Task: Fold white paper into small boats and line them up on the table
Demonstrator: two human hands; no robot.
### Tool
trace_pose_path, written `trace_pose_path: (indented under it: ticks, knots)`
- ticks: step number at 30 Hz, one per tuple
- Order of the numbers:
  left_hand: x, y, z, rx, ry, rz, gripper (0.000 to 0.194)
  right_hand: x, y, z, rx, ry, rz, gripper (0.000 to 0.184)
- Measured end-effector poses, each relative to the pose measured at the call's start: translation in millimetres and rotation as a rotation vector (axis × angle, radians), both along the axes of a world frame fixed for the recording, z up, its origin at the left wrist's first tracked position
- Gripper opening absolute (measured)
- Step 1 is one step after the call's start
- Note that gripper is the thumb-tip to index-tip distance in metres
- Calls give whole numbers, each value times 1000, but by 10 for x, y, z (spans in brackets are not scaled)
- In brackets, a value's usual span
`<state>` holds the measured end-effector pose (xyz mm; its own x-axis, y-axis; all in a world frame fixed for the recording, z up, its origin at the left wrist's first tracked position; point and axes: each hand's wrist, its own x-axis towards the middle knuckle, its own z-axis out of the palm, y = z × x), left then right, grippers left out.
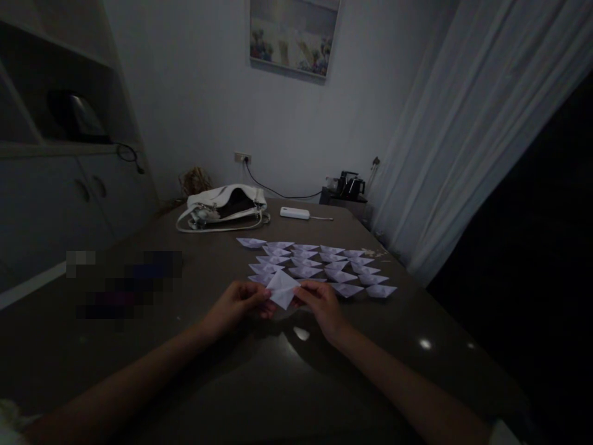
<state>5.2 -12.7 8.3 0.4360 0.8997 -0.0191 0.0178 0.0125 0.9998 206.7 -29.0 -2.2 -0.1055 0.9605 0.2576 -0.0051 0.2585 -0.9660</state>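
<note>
A folded white paper piece (282, 289), diamond-shaped, is held just above the dark table (259, 383) between both hands. My left hand (238, 304) pinches its left corner with closed fingers. My right hand (322, 306) pinches its right corner the same way. Just beyond the hands, several finished white paper boats (319, 262) lie in rows on the table.
A white handbag (225, 207) lies at the far side of the table, with a white power bank (294, 212) and its cable to the right. A kettle (348, 184) stands on a low stand by the curtain (463, 136). Cupboards (60, 198) line the left wall.
</note>
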Motion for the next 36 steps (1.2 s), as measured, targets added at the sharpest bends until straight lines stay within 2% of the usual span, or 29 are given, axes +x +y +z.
trace_pose_path:
  ticks: [4, 9, 15, 24, 36]
  knots:
    - [1, 10, -17, -9, 11, -11, 48, -1, 12, -5, 20, -17, 17, 23]
    - [39, -32, 36, 13, 60, -78, 46, -25, -24, 21, 35, -65, 86, 25]
    - [43, -46, 44, 31, 128, -79, 45, -57, -58, 13, 21, -99, 153, 25]
    - [7, -11, 9, 77, 186, -50, 41, -51, -19, -43, -38, -80, 148, 39]
    - [35, -19, 16, 88, 217, -39, 43, -63, -18, -113, -17, -168, 175, 52]
